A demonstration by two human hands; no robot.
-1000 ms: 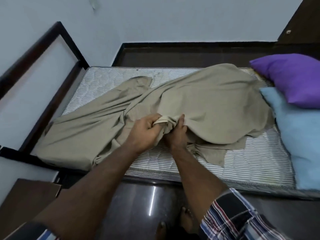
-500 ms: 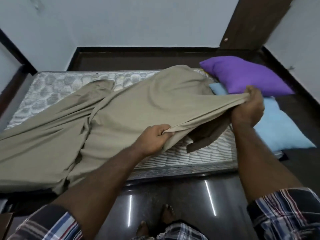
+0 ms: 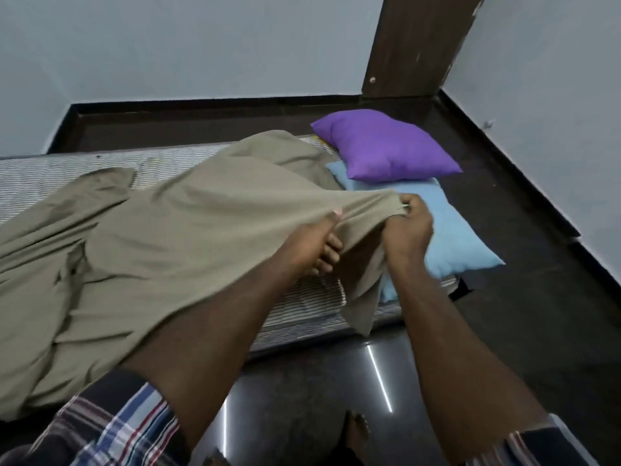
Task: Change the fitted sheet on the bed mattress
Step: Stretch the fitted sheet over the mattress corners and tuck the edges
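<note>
A beige fitted sheet (image 3: pixel 174 230) lies crumpled across the striped mattress (image 3: pixel 40 176), most of it heaped to the left. Its right-hand edge is lifted off the mattress and stretched between my hands. My left hand (image 3: pixel 319 245) grips the hem from below, fingers curled under the cloth. My right hand (image 3: pixel 408 227) pinches the hem's corner just above the light blue pillow (image 3: pixel 460 243). A flap of sheet hangs down below my hands to the mattress's near edge.
A purple pillow (image 3: pixel 386 146) rests on the blue pillow at the mattress's right end. Dark glossy floor (image 3: pixel 336 381) lies below the bed's near side and to the right, where my bare feet stand. A dark wooden door frame (image 3: pixel 413 45) rises at the back right corner.
My view has swung right. My left hand has slid along the hem toward my right hand, which has come back toward the left; the lifted edge between them is shorter.
</note>
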